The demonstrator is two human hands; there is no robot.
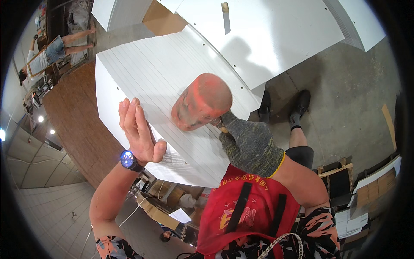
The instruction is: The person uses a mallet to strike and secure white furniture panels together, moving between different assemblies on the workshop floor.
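A stack of white sheets or boards [142, 64], lined along its edges, lies in front of me. Against its left side rests my left hand [140, 131], bare, fingers stretched out and holding nothing; a dark watch [127, 159] with a lit face is on that wrist. My right hand [252, 140] wears a grey knitted glove and grips the short handle of a mallet. The mallet's thick red-orange head [202, 101], scuffed with dark marks, is over the stack; whether it touches the sheets I cannot tell.
Beyond the stack, a scraper [226, 19] lies on a large white board pile [276, 39]. A brown wooden surface [82, 125] is at the left. Pallets and stacked boards [373, 190] stand at lower right. Another person [51, 52] is at the far upper left.
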